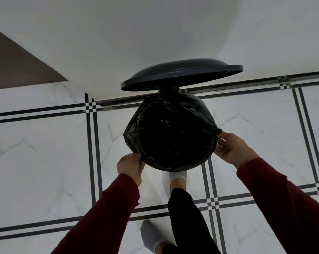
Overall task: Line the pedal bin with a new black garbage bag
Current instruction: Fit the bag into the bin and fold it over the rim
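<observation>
My left hand (130, 166), in a dark red sleeve (100, 213), pinches the crinkled, glossy black garbage bag (171, 132) with closed fingers at the 7 o'clock edge of the round pedal bin (204, 105). The thin film is folded over the rim and sags dark inside. The smooth domed plastic lid (180, 72) stands open at 12 o'clock. One socked foot (178, 177) sits at 6 o'clock. My right hand (233, 150) grips the bag's edge at 3 o'clock, above the veined marble-look floor (45, 153).
</observation>
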Tool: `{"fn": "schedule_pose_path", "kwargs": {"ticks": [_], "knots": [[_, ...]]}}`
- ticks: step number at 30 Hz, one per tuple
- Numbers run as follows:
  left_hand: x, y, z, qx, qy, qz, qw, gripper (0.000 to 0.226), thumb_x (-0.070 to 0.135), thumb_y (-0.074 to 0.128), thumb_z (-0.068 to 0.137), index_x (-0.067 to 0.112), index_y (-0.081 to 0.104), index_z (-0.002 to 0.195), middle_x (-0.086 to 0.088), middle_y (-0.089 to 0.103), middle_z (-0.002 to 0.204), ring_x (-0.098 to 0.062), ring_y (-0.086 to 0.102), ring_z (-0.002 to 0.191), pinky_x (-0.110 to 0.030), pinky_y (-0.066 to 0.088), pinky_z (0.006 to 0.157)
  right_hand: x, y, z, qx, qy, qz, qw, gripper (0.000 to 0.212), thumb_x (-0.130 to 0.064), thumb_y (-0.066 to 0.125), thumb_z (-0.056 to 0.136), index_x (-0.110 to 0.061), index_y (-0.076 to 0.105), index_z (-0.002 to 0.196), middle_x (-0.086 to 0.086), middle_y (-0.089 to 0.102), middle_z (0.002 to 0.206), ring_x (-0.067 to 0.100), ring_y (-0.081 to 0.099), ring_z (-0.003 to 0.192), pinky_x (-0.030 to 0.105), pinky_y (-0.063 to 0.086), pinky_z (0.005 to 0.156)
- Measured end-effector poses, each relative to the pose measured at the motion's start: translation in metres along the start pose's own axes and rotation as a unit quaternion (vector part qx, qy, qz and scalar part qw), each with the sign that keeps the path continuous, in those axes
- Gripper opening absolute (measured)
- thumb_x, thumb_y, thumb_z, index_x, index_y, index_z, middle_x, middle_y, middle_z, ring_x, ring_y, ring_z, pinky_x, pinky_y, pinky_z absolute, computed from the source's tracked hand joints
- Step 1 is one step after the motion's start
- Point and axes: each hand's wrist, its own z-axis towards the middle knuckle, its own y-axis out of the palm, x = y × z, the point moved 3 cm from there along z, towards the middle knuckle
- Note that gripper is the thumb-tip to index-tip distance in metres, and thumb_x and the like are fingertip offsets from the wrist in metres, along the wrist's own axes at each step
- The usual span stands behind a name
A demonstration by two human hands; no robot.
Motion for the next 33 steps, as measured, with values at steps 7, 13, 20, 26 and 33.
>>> {"fn": "schedule_pose_path", "kwargs": {"ticks": [7, 13, 20, 26, 33], "knots": [[0.009, 0.005, -0.006, -0.005, 0.007, -0.049, 0.999, 0.023, -0.003, 0.053, 0.098, 0.002, 0.073, 0.107, -0.014, 0.078, 0.107, -0.024, 0.076, 0.099, -0.03, 0.06, 0.081, -0.008, 0.001, -0.005, -0.024, 0.007, -0.088, 0.996, 0.012, -0.028, 0.067, 0.079, -0.02, 0.071, 0.087, -0.005, 0.063, 0.076, 0.013, 0.058, 0.077, 0.029, 0.047, 0.08], [0.015, 0.012, -0.005, -0.065, 0.031, -0.038, 0.997, 0.018, 0.02, 0.065, 0.099, 0.011, 0.075, 0.111, -0.004, 0.079, 0.11, -0.015, 0.077, 0.097, -0.03, 0.061, 0.088, -0.002, -0.001, 0.011, 0.003, -0.016, -0.044, 0.999, 0.01, -0.004, 0.062, 0.086, -0.005, 0.071, 0.089, 0.009, 0.061, 0.087, 0.02, 0.05, 0.066, 0.028, 0.04, 0.063], [0.019, 0.012, 0.006, -0.027, -0.006, -0.003, 1.0, 0.014, 0.009, 0.069, 0.095, 0.008, 0.075, 0.108, -0.008, 0.08, 0.107, -0.02, 0.076, 0.102, -0.031, 0.061, 0.079, -0.005, 0.002, 0.012, 0.038, -0.015, -0.085, 0.996, 0.013, -0.001, 0.056, 0.088, -0.007, 0.063, 0.08, 0.002, 0.049, 0.064, 0.015, 0.04, 0.047, 0.025, 0.035, 0.052], [0.021, 0.011, 0.014, -0.022, -0.006, 0.015, 1.0, 0.012, 0.01, 0.058, 0.101, 0.008, 0.065, 0.111, -0.009, 0.069, 0.109, -0.015, 0.068, 0.082, -0.021, 0.06, 0.065, -0.007, 0.004, 0.002, 0.032, 0.045, -0.089, 0.994, 0.019, -0.005, 0.053, 0.088, -0.016, 0.063, 0.077, -0.007, 0.049, 0.05, 0.011, 0.043, 0.048, 0.024, 0.04, 0.062], [0.026, 0.019, -0.006, -0.009, 0.035, -0.007, 0.999, 0.01, 0.021, 0.063, 0.096, 0.018, 0.073, 0.095, -0.001, 0.073, 0.102, -0.018, 0.07, 0.09, -0.031, 0.058, 0.088, -0.01, 0.009, -0.008, 0.041, 0.046, -0.08, 0.995, 0.002, -0.019, 0.058, 0.076, -0.019, 0.059, 0.074, -0.005, 0.052, 0.066, 0.013, 0.047, 0.062, 0.027, 0.04, 0.073]]}}
